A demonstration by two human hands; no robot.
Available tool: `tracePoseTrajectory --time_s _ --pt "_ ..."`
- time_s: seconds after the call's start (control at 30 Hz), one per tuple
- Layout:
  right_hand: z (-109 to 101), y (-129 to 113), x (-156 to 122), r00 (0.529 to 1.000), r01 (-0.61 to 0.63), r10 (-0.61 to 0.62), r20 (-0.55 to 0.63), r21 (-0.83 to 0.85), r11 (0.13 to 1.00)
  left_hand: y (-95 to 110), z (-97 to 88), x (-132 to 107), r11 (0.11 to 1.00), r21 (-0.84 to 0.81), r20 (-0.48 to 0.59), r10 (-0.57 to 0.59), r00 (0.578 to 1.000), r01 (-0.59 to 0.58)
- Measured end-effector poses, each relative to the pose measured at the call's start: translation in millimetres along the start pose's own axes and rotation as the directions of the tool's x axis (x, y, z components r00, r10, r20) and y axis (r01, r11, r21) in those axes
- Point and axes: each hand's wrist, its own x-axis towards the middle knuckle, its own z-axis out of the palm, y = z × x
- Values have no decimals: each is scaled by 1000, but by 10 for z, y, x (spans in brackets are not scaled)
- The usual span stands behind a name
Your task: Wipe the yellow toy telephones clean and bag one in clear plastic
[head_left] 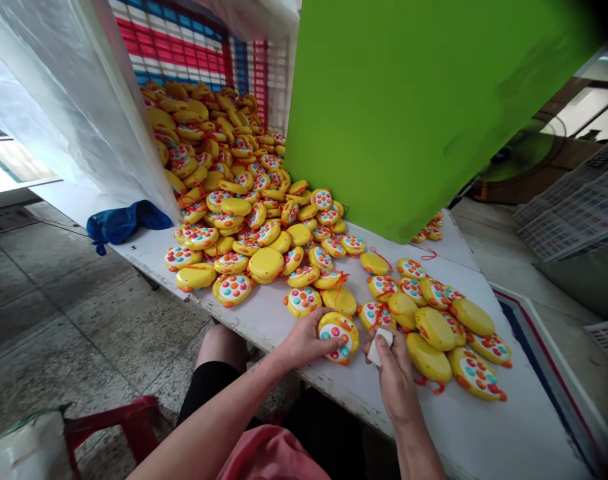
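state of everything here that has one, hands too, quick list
left hand: closed on a toy
held toy: buttons facing up
right hand: closed on a white block
white block: gripped in the fingers
toy heap: loose, some buttons up, some backs up
green board: standing on the table
blue cloth: crumpled, hanging partly over the edge
fan: blurred, cannot tell if running

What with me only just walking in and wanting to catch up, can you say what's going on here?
A person at a white table holds a yellow toy in the left hand, its dotted side showing. The right hand grips a small white block, apart from that toy. A big heap of similar toys lies beyond and to the left; a smaller group lies near the right hand.
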Motion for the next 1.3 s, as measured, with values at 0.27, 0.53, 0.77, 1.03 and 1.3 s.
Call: tracePoseTrajectory --time_s 0.27,0.53,0.77,1.03,1.3 --pt "259 -262 88 959 216 -182 216 -146 965 64 9 -25 987 146 -13 67 998 -64" --pt "538 -158 132 979 176 -161 125 -114 978 11 35 -23 964 257 -76 92 993 -70" --pt "535 -129 130 979 149 -139 148 -55 987 -39 47 -15 963 258 -67 96 993 -76" --pt "630 -167 219 995 -93 98 -25 137 986 11 69 -72 944 307 -96 160 982 -123" --pt "559 -230 106 965 -241 261 22 463 853 14 -8 -45 987 121 -15 111 994 -108"
